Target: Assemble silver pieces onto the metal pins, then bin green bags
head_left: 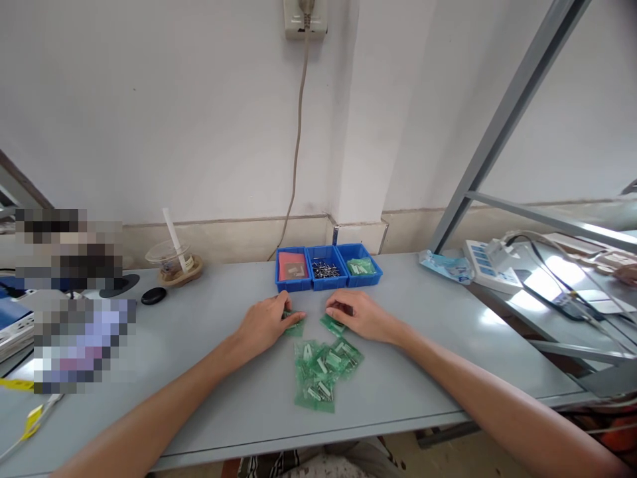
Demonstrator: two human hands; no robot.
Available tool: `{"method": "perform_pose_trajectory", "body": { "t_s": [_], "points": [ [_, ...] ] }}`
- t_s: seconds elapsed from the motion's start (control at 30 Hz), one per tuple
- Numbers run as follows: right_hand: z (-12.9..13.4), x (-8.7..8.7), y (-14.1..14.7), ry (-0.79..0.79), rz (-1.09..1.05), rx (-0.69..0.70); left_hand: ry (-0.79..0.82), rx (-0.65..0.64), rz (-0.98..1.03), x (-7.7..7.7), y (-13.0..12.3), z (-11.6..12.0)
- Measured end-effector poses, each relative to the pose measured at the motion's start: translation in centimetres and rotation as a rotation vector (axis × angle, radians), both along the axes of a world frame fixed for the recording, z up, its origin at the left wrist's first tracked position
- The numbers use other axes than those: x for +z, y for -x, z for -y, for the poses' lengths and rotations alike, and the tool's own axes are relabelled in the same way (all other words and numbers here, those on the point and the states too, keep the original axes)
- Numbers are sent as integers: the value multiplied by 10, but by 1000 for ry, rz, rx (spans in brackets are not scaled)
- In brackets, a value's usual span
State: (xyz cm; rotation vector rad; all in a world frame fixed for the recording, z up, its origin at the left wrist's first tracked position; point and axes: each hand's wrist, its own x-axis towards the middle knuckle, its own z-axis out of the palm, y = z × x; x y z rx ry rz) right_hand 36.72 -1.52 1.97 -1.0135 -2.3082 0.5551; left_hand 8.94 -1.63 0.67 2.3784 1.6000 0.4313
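My left hand (266, 322) is closed on a small green bag (295, 328) just in front of the blue bins. Across from it, my right hand (361, 315) pinches another green bag (332, 324). Nearer to me lies a pile of green bags (326, 368) with white and metal pieces inside. Three blue bins stand side by side behind my hands: the left bin (293, 285) has a red bag, the middle bin (327, 283) loose metal pieces, the right bin (365, 280) green bags with white pieces.
On the left are a plastic cup with a straw (174, 255), a black round object (154, 295) and a blurred person (74, 252). A blue-white packet (446, 267), a power strip (490, 269) and a metal frame (497, 133) are on the right.
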Motion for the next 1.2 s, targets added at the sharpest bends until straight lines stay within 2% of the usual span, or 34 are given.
{"method": "perform_pose_trajectory", "body": {
  "t_s": [0.1, 0.23, 0.47, 0.67, 0.77, 0.93, 1.2],
  "points": [
    [4, 1, 5, 41, -9, 74, 13, -59, 57, -2, -1, -1],
    [5, -1, 10, -4, 25, 128, -27, -109, 170, 0, -5, 2],
    [6, -7, 16, 142, -73, 39, -123, -143, 338, 3, -10, 11],
    [12, -2, 18, -18, -28, 121, -208, -224, 372, -3, -9, 18],
    [13, -2, 18, -33, -38, 137, -228, -217, 403, -1, -10, 19],
    [10, -2, 15, -24, -101, 76, -177, -138, 428, 3, -11, 16],
    [6, -7, 13, -47, -114, 0, -188, -232, 401, 0, -13, 14]
  ]
}}
